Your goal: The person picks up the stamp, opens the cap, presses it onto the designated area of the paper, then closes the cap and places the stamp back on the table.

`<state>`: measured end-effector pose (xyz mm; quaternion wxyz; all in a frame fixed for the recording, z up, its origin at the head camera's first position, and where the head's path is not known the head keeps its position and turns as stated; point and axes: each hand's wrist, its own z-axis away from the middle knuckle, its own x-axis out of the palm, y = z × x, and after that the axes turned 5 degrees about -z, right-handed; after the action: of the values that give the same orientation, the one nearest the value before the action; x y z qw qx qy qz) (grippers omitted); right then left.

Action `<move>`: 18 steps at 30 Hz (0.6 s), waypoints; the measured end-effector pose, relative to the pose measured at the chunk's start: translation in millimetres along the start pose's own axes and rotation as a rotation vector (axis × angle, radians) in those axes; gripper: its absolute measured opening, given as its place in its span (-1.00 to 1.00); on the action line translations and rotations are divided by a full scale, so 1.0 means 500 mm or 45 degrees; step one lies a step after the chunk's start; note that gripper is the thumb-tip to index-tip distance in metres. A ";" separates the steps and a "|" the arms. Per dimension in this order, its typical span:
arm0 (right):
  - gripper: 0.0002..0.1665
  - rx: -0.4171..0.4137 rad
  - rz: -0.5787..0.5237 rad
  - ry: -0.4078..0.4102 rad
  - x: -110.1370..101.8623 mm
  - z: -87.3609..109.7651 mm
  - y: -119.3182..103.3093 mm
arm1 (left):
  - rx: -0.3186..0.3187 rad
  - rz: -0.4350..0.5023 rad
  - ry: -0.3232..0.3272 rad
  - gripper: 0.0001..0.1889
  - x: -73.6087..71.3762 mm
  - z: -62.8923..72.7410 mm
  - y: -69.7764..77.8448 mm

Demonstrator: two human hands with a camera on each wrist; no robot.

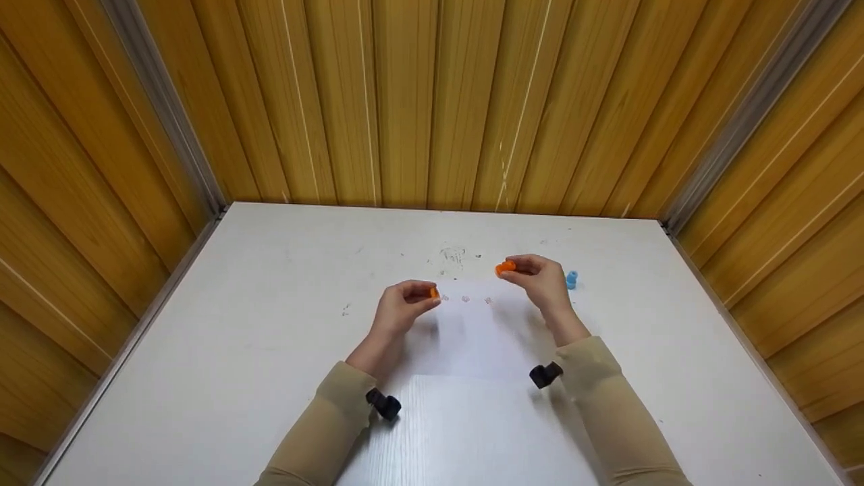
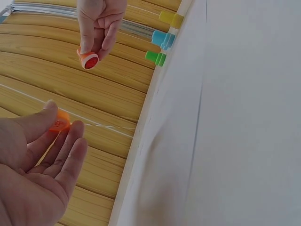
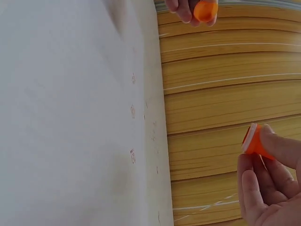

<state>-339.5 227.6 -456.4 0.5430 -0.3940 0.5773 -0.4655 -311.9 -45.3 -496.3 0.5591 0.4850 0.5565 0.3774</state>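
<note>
My left hand (image 1: 398,307) pinches a small orange stamp cap (image 2: 60,121) between thumb and fingers, above the left edge of a white sheet of paper (image 1: 472,344). My right hand (image 1: 543,280) grips an orange toy stamp (image 3: 257,141) by its body, raised near the paper's upper right corner. The stamp's red inked face (image 2: 90,62) shows in the left wrist view, uncovered. Cap and stamp are apart, one in each hand. Three small reddish stamp prints (image 1: 466,299) run in a row along the paper's top edge.
Beyond my right hand a blue stamp (image 2: 162,39) stands on the white table (image 1: 236,304), between a yellow stamp (image 2: 171,19) and a green stamp (image 2: 155,58). Dark scribbles (image 1: 452,255) mark the tabletop behind the paper. Wood-patterned panels (image 1: 405,101) wall the table in.
</note>
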 end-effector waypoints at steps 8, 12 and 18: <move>-0.54 -0.036 -0.291 -0.017 0.026 0.054 0.030 | 0.031 0.027 -0.046 -0.66 0.016 0.007 0.003; -0.54 -0.045 -0.431 -0.061 0.049 0.078 0.047 | 0.048 0.049 -0.089 -0.67 0.029 0.014 0.006; -0.61 -0.048 -0.457 -0.117 0.077 0.105 0.059 | 0.116 0.058 -0.154 -0.66 0.047 0.021 0.007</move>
<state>-289.5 192.6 -493.5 0.4695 -0.5216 0.4809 -0.5255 -298.9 -23.0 -500.0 0.5605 0.5443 0.5271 0.3343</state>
